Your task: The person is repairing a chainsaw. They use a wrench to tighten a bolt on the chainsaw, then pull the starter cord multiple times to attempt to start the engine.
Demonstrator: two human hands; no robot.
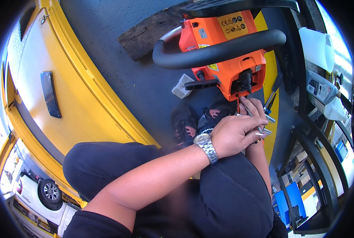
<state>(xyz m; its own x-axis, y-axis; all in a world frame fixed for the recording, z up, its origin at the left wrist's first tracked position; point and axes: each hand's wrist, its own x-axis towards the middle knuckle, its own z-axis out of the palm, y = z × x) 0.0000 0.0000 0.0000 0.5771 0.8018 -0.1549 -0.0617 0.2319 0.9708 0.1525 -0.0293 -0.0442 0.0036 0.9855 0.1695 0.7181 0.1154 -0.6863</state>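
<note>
My left hand (234, 135) lies across my right hand (253, 109), both close under the rear of the orange chainsaw (222, 51), which stands on the dark grey worktop (117, 59) just above my grip. My right fingers are closed on a thin metal tool (250, 113) whose tip points up toward the black fitting at the saw's lower rear edge; my left fingers are curled over the same spot, and I cannot tell whether they clamp anything. The saw's black loop handle (220, 49) arches over its body, well above my hands. To the left of my grip a small white plastic part (181, 86) lies on the worktop, with open grey surface beyond it up to the yellow edge (105, 95). To the right the room is tight: a yellow band and a dark frame (299, 119) run close by, with white jugs (319, 47) beyond. Below my hands are my shoes (196, 121) and dark trousers (224, 190).
</note>
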